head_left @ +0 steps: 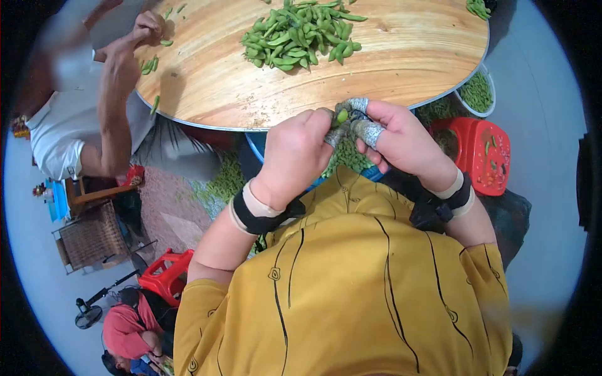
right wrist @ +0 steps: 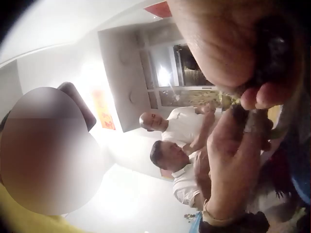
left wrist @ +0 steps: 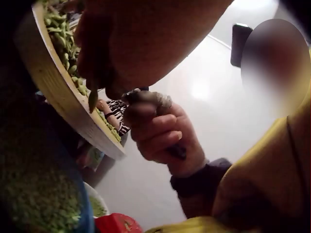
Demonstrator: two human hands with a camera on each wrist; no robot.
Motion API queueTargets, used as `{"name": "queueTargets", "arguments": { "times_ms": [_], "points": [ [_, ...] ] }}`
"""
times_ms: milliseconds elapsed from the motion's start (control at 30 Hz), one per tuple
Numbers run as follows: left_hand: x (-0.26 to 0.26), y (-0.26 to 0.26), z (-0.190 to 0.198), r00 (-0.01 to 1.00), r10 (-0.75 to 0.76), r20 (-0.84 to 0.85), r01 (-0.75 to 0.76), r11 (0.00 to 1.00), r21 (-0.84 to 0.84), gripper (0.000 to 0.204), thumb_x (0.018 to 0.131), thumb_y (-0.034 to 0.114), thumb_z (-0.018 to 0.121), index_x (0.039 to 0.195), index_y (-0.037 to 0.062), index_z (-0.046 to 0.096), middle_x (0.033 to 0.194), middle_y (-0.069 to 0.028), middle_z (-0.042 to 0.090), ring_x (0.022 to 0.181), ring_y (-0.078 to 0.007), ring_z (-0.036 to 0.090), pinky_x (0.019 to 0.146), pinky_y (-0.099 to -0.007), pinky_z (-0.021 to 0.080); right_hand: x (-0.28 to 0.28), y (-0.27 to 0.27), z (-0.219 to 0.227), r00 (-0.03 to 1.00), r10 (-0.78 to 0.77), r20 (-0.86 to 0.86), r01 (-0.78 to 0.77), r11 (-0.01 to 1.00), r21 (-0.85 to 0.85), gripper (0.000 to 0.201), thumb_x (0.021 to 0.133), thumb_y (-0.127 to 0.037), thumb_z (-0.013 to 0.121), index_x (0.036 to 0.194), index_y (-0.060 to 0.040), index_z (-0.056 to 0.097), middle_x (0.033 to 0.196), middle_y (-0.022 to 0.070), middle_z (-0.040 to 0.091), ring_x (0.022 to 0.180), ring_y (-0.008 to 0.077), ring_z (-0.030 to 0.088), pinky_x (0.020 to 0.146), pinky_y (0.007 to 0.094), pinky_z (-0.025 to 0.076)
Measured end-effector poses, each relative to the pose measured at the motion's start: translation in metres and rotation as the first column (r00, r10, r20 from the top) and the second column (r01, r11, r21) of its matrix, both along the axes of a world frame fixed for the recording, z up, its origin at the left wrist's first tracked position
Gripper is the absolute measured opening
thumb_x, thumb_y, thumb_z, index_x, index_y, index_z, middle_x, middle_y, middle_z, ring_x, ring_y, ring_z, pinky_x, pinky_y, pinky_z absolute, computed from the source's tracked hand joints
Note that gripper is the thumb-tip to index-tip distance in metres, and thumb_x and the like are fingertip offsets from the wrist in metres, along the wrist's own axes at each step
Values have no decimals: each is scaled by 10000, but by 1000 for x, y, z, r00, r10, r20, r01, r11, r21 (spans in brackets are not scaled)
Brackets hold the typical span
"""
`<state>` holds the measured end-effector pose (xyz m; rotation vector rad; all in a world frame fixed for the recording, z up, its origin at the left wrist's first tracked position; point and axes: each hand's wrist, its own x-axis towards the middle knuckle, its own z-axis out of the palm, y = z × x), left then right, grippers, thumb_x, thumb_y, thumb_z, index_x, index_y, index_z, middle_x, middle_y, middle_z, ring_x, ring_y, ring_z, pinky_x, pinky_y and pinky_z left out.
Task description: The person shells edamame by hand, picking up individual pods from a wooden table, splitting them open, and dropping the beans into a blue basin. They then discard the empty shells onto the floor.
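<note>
Both hands meet just in front of the table edge, above a blue-rimmed tub of shelled green beans [head_left: 348,155]. My left hand [head_left: 293,149] pinches a green soybean pod [head_left: 342,116] between thumb and forefinger. Opposite it, almost touching, is my right hand [head_left: 404,135], its taped thumb and forefinger at the pod. The right fingers curl round a dark object [left wrist: 178,152] that pokes out below them in the left wrist view; its kind I cannot tell. Grey-patterned tape wraps several fingertips. A pod [left wrist: 93,101] hangs below the left hand in that view.
A heap of soybean pods [head_left: 295,37] lies on the wooden table [head_left: 407,62]. A white bucket of beans [head_left: 476,94] and a red stool [head_left: 489,156] stand at the right. Another person's hand [head_left: 149,26] rests at the table's left edge. More people sit nearby.
</note>
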<state>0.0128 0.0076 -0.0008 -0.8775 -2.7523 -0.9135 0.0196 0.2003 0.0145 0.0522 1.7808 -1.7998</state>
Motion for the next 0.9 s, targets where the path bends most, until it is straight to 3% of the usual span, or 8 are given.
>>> {"name": "queueTargets", "arguments": {
  "times_ms": [167, 200, 233, 267, 400, 500, 633, 900],
  "points": [
    [9, -4, -10, 997, 20, -75, -15, 998, 60, 127, 796, 76, 596, 899, 10, 562, 733, -138, 586, 563, -287, 544, 509, -340, 432, 21, -4, -13, 996, -49, -72, 48, 999, -10, 318, 802, 0, 421, 1063, -67, 591, 711, -11, 570, 485, 43, 482, 409, 196, 405],
    [6, -9, -7, 831, -69, 552, -187, 899, 395, 119, 846, 108, 559, 910, 8, 569, 734, -104, 590, 534, -212, 504, 485, -296, 394, 25, -4, -16, 996, -46, -78, 45, 999, -18, 318, 802, 0, 421, 1063, -67, 591, 711, -11, 570, 485, 43, 482, 409, 196, 405],
    [6, -12, -2, 343, -365, 866, -510, 702, 498, 146, 895, 140, 523, 920, 5, 576, 736, -69, 593, 504, -136, 463, 461, -252, 355, 30, -4, -17, 996, -54, -72, 49, 996, -75, 320, 799, 0, 420, 1062, -68, 590, 715, -10, 571, 487, 39, 479, 412, 189, 402],
    [13, -10, 4, 279, -449, 849, -588, 620, 521, 220, 948, 182, 458, 933, 3, 586, 742, -21, 585, 522, -44, 389, 462, -198, 288, 33, -3, -18, 996, -62, -66, 53, 990, -131, 321, 797, 0, 419, 1061, -70, 589, 720, -9, 573, 488, 36, 476, 414, 182, 398],
    [21, -8, 5, 423, -266, 866, -379, 816, 436, 180, 944, 138, 474, 974, 13, 600, 738, -6, 582, 549, -47, 416, 494, -193, 326, 27, 3, -26, 997, -41, -62, 33, 993, -116, 277, 798, -15, 457, 1036, -42, 594, 728, -11, 568, 519, 70, 512, 444, 232, 425],
    [27, -3, 0, 658, -166, 735, -182, 911, 369, 148, 929, 89, 494, 989, 14, 606, 728, 7, 573, 590, -37, 424, 522, -189, 349, 23, 1, -37, 795, -104, -597, 165, 985, 48, 246, 779, -45, 522, 1010, -6, 597, 708, 61, 593, 553, 191, 574, 509, 321, 459],
    [27, -7, -5, 822, -167, 545, 25, 966, 259, 132, 903, 51, 505, 946, 8, 623, 692, 33, 523, 611, -35, 417, 542, -199, 354, 20, 1, -28, 695, 240, -677, 152, 872, 465, 185, 769, -77, 628, 933, -17, 566, 759, 158, 595, 700, 279, 604, 635, 366, 475],
    [21, -16, -7, 716, -33, 697, -201, 947, 251, 127, 885, 29, 504, 937, 0, 617, 658, 23, 528, 582, -62, 466, 533, -230, 403, 18, -7, -24, 552, 415, -723, 258, 740, 621, 197, 671, -44, 630, 842, -12, 539, 776, 189, 578, 740, 384, 586, 642, 444, 481]
  ]
}}
